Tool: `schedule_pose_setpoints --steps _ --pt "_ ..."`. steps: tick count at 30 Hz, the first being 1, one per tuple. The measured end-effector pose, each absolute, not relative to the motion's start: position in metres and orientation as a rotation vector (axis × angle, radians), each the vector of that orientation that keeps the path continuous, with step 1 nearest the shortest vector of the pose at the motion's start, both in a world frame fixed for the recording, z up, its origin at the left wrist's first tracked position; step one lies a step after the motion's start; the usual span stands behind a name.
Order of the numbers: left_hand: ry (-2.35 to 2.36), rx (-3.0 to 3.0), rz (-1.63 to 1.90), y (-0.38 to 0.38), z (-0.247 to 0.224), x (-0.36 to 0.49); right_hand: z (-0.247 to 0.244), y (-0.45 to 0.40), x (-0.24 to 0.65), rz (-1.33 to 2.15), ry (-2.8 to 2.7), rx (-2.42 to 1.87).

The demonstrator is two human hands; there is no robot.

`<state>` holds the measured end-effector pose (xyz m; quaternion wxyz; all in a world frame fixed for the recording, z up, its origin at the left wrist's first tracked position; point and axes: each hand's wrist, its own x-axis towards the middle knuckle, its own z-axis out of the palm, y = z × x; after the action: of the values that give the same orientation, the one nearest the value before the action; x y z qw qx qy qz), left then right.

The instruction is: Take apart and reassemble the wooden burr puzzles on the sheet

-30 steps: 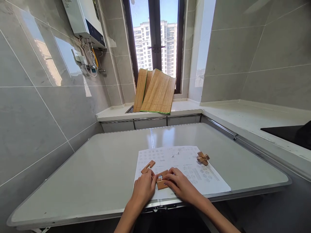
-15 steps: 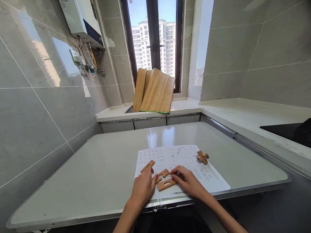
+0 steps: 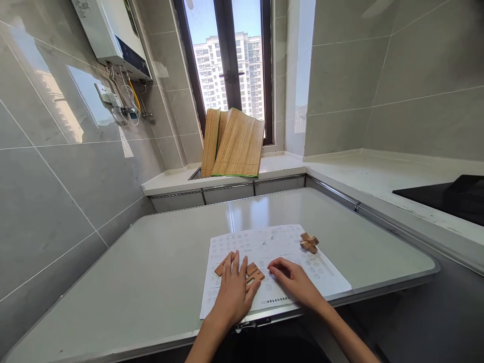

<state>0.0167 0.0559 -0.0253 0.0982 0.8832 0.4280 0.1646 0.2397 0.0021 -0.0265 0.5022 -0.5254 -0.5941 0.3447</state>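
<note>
Flat wooden pieces lie on a printed white sheet [image 3: 282,297] near the table's front edge. My left hand [image 3: 233,292] rests over them with its fingers spread, partly covering a slotted piece [image 3: 257,276] marked with a 2. Beyond that piece is a smaller wooden part [image 3: 251,267]. Another flat piece [image 3: 220,267] shows left of my left fingers. My right hand [image 3: 291,280] is just right of the pieces, apart from them, its fingers curled with thumb and index tips close together. An assembled wooden cross-shaped puzzle [image 3: 309,243] sits at the sheet's right edge.
The pale folding table [image 3: 162,262] extends to both sides and behind the sheet. Beyond it are a white counter [image 3: 282,164] and a folded bamboo mat [image 3: 240,143] below the window. A black hob [image 3: 449,199] is on the right counter.
My left hand has spread and moved onto the wooden pieces. The slotted piece has shifted away from me and turned. My right hand is now apart from it. The camera view has shifted slightly.
</note>
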Motion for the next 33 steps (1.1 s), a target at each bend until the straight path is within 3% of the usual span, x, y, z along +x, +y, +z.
schedule_pose_setpoints --steps 11,23,33 --pt "1.587 2.574 0.377 0.104 -0.027 0.000 -0.025 0.001 0.238 0.849 -1.422 -1.290" --pt "1.367 2.643 0.453 0.168 -0.004 -0.019 -0.018 -0.003 0.237 0.834 -1.413 -1.331" --pt "0.947 2.575 0.630 0.079 0.011 0.019 -0.037 0.007 0.241 0.877 -1.187 -1.206"
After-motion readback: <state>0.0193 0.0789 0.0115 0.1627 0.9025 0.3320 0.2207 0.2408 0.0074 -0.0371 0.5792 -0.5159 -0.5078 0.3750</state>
